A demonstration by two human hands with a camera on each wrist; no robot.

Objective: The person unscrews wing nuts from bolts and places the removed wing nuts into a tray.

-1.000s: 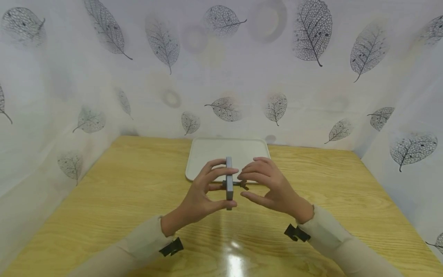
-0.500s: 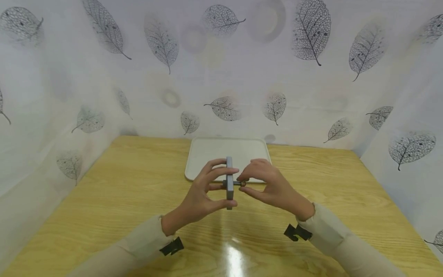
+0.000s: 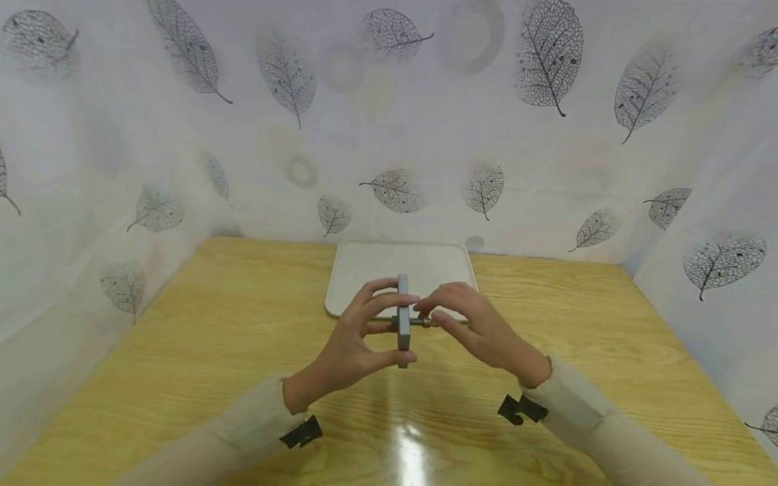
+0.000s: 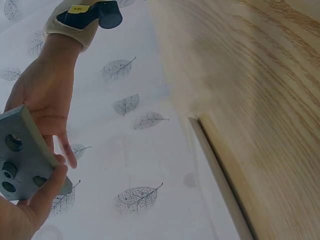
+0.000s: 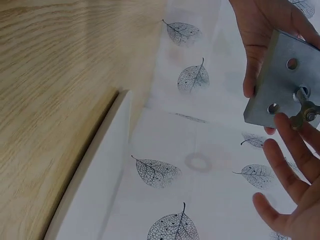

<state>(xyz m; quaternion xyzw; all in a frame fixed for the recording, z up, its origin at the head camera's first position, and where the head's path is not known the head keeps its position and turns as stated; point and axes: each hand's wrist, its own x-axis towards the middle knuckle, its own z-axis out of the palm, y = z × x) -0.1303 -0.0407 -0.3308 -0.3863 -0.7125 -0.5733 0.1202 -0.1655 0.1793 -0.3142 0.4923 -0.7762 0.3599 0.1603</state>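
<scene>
Head view: a person's left hand (image 3: pixel 346 341) grips a thick grey plate (image 3: pixel 404 331), seen edge-on, in the air just in front of the tray's near edge, fingers over the top and thumb beneath. A bolt (image 3: pixel 416 322) passes through it, pointing toward the right hand (image 3: pixel 483 331). The white, round-cornered tray (image 3: pixel 419 256) lies at the far edge of a glossy wood-grain table (image 3: pixel 261 290), before leaf-printed cloth (image 3: pixel 389 135).

Left wrist view: the plate's smooth flat face has round holes (image 4: pixel 14 143) and the bolt's short, cylindrical head. No finger shows on that head here, so the bolt could turn along with the nut. The plate is held by its rim alone; a loosened grip could let it tip or drop.

Right wrist view: the right hand's fingers are spread, one fingertip (image 5: pixel 281 120) at a brassy wing nut (image 5: pixel 306 116) on the ridged thread. Its thumb is out of sight; no firm pinch shows, so the nut could slip away and fall if it runs off the thread.
</scene>
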